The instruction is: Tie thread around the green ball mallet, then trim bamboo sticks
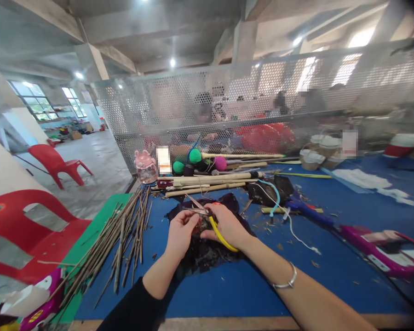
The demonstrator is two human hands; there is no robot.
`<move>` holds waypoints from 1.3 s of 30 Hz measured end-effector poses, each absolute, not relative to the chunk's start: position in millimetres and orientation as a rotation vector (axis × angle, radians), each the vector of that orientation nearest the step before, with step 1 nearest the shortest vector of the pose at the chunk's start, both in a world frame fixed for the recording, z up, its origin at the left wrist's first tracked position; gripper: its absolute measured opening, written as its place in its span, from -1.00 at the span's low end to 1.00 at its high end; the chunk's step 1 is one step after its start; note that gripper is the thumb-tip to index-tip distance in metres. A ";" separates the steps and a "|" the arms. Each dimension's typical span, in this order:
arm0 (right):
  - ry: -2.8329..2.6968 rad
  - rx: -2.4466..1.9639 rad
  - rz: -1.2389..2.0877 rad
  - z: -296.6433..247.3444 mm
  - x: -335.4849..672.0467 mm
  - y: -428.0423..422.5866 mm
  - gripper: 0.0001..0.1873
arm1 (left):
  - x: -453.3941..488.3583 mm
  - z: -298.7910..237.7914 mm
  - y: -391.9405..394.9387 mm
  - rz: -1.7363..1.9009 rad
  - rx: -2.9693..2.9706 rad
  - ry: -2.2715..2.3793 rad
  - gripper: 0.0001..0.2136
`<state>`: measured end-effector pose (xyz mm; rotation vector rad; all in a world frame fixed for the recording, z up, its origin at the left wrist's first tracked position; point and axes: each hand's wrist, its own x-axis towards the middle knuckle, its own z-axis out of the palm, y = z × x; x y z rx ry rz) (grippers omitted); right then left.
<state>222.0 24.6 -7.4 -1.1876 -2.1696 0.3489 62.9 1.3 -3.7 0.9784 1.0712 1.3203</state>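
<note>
My right hand (227, 224) is closed round yellow-handled scissors (218, 233), whose metal blades (196, 207) point up and left. My left hand (180, 231) pinches something small and dark that I cannot make out, right beside the blades. Both hands meet over a dark cloth (207, 250) with dark scraps on it, lying on the blue table (248, 285). A silver bangle (287, 280) sits on my right wrist.
A heap of thin sticks (120, 234) lies to the left, partly on a green mat (89, 239). Thicker bamboo poles (207, 183), coloured balls (195, 156), a pink bottle (146, 166) and a glue gun with white cord (290, 207) lie beyond. Red chairs (20, 234) stand left. A perforated screen (227, 101) backs the table.
</note>
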 end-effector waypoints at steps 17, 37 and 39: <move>-2.176 -1.104 0.426 -9.9 212.5 10.8 -0.16 | 68.0 -6.8 -4.1 1.315 1.028 1.070 -0.76; -2.118 -1.151 0.492 -10.6 213.4 14.2 -0.46 | 64.7 -1.8 -5.7 1.385 1.082 1.120 -0.81; -2.140 -1.186 0.485 -9.0 214.8 14.0 -0.44 | 63.9 -3.0 -4.3 1.402 1.067 1.146 -0.80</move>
